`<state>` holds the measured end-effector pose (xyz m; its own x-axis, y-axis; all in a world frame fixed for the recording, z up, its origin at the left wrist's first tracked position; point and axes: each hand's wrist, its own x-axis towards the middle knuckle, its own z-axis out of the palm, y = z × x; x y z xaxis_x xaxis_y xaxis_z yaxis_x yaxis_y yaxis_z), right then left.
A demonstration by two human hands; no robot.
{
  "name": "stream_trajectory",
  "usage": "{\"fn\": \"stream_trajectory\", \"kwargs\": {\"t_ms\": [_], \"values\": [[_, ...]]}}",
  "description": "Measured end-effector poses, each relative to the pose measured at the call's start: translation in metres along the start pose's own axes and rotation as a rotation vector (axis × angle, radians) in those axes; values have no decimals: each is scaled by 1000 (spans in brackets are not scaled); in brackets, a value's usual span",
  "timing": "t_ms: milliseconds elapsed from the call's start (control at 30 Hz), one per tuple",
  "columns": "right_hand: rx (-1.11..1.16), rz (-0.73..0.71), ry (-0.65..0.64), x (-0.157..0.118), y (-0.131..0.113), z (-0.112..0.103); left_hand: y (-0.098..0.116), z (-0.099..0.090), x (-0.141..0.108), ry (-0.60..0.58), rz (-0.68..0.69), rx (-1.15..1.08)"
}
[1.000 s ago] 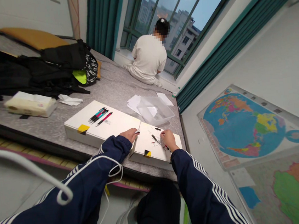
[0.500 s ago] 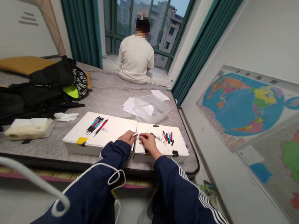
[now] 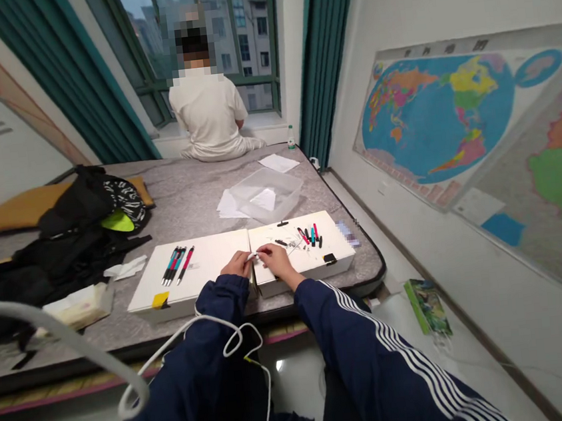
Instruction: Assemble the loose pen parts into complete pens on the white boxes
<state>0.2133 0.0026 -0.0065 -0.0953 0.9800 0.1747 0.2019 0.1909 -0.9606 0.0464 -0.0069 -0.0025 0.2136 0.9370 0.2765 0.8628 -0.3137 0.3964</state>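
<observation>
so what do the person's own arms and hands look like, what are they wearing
Both arms are in long navy track-jacket sleeves: the left sleeve and the right sleeve, the right with several white stripes running along it. The left hand and right hand are bare, with no gloves. A thin white cable loops over the left sleeve.

Bedroom-like room, low mattress (image 3: 183, 187), world map (image 3: 436, 114), teal curtains (image 3: 324, 52)

On the mattress (image 3: 183, 187), a box (image 3: 192, 273) lies left of a second box (image 3: 305, 248), pens (image 3: 178, 264) on the first. A tub (image 3: 267, 195) sits behind at 12 o'clock, a backpack (image 3: 76, 218) at 10 o'clock.
</observation>
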Motion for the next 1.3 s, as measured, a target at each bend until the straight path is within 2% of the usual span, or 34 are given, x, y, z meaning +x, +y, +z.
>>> {"fn": "stream_trajectory", "kwargs": {"t_ms": [300, 567, 700, 833, 933, 1133, 1300], "values": [[-23, -1, -15, -2, -4, -2, 8, -6, -1, -31, -37, 47], [-17, -8, -21, -1, -3, -2, 7, -7, 2, 9, -22, -75], [-18, -12, -29, 0, -1, -2, 4, -6, 3, 39, -91, -179], [-37, -7, -48, 0, -3, -2, -2, -4, 7, 17, -220, -325], [-94, -10, -68, -2, -8, -4, -7, -3, 11, -11, -271, -406], [-289, -68, -52, -7, -18, -7, -16, 3, 13, -38, -248, -478], [-405, -47, -50, -7, -23, -6, -18, 5, 13, -43, -261, -536]]}}
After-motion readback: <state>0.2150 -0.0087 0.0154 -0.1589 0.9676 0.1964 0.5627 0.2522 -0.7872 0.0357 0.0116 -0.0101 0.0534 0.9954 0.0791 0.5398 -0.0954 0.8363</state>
